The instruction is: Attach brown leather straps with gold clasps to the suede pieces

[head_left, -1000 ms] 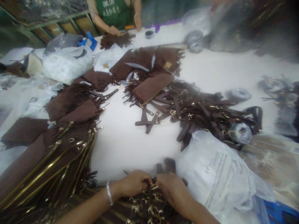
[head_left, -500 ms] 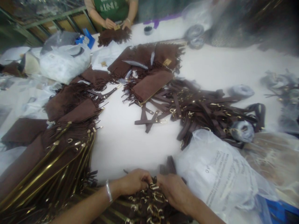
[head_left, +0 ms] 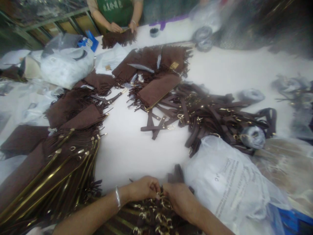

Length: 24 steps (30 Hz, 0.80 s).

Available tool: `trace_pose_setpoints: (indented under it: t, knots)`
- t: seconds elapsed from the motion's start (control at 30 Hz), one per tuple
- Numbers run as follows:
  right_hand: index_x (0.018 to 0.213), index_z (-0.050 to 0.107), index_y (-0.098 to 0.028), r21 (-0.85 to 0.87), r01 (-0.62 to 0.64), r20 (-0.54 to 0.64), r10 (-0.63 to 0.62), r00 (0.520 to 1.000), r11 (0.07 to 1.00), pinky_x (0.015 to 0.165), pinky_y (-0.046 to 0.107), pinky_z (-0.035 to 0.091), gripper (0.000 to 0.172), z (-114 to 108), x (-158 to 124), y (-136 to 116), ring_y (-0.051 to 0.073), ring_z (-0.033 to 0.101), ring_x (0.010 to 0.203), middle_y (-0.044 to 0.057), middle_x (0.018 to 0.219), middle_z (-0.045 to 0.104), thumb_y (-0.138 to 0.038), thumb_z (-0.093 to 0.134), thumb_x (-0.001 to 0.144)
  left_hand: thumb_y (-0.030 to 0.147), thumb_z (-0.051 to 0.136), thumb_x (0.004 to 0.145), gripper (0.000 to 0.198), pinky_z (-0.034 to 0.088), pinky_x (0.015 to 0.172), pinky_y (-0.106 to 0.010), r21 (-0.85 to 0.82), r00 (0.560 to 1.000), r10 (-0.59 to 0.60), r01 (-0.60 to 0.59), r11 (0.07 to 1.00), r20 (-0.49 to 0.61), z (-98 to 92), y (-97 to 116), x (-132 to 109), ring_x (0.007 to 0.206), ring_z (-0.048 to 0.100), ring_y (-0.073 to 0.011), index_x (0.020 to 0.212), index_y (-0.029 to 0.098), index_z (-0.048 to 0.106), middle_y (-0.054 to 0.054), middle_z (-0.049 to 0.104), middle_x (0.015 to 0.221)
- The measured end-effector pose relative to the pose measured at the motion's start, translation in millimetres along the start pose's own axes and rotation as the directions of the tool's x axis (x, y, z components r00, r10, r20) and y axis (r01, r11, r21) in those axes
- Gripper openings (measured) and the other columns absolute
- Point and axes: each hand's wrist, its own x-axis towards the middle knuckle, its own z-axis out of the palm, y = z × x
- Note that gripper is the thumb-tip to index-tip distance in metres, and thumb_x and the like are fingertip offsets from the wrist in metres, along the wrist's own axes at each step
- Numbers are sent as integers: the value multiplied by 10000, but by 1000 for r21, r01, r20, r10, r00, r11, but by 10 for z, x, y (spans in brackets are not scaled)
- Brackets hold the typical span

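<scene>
My left hand, with a silver bracelet on its wrist, is closed at the bottom middle, its fingertips pinched on a small gold-coloured metal clasp. Close against it on the right, my right hand is closed too, its fingers curled round something I cannot make out. Below both hands lie several brown pieces with gold clasps and rings. A brown strap end sticks up just behind my right hand.
Brown fringed pouches with gold zips are heaped at left. A pile of brown straps lies right of centre, a clear plastic bag in front of it. Across the white table, a person in a green apron handles a fringed piece.
My left hand's fingers have shifted slightly at the clasp, and its wrist has moved a little to the right. Across the table, the person's hands have lowered a gold-coloured piece onto the fringed item.
</scene>
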Motion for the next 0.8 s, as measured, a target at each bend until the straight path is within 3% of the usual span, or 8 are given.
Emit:
trace_pose_setpoints:
  t: [0.17, 0.4, 0.67, 0.8]
  knots:
    - [830, 554, -215, -15, -14, -23, 14, 1000, 1000, 581, 294, 262, 143, 0, 13, -4, 168, 620, 674, 1, 759, 691, -106, 461, 830, 262, 693, 565, 235, 352, 561, -240, -35, 1000, -6, 6, 999, 1, 2, 11, 25, 587, 493, -124, 759, 132, 673, 6, 620, 651]
    - [858, 528, -223, 59, 103, -7, -103, 995, 993, 601, 278, 293, 145, -26, -33, 26, 148, 619, 676, -18, 767, 680, -148, 414, 908, 272, 690, 617, 244, 387, 602, -244, -24, 1000, 8, -8, 1000, 25, -21, -139, 28, 634, 527, -137, 820, 139, 712, -8, 656, 707]
    - [828, 569, -210, 72, -11, -14, 12, 1000, 997, 540, 263, 281, 145, 13, 16, -7, 142, 612, 610, -14, 693, 678, -132, 452, 861, 324, 735, 664, 309, 438, 664, -260, 6, 1000, 0, 0, 1000, 17, -30, -168, -9, 746, 573, -167, 916, 150, 692, -17, 676, 811]
    - [869, 613, -200, 111, -43, 49, 38, 998, 993, 579, 250, 356, 136, 41, 58, -68, 157, 647, 695, -4, 759, 702, -123, 501, 860, 288, 753, 666, 284, 456, 679, -262, 19, 1000, -29, 29, 999, -2, 16, -156, -91, 738, 572, -158, 903, 151, 678, -1, 661, 784]
